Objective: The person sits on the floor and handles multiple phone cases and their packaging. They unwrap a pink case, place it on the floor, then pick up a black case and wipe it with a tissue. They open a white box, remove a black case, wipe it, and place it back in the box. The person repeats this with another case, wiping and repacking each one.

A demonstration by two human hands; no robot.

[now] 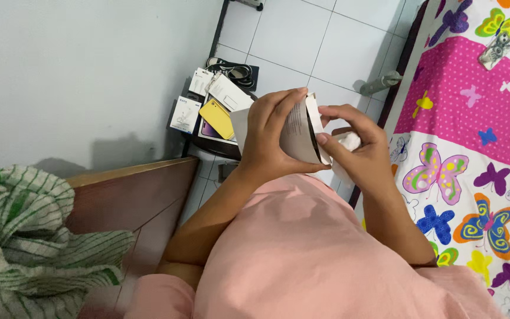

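Left hand (270, 133) clamping small carton (302, 133); right hand (355, 147), at 3 o'clock, pinching its flap, clutching crumpled paper (349, 140). Tearing likely if yanked.

The person wears a loose top of plain salmon pink cloth, smooth and unpatterned, covering the chest and belly. Its short sleeves end above the elbows, leaving both forearms bare. The left grip (273, 133) and right grip (355, 145) carry no rings, watch or gloves

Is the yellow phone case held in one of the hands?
No, the yellow phone case lies on the floor pile, while both hands hold a small white box.
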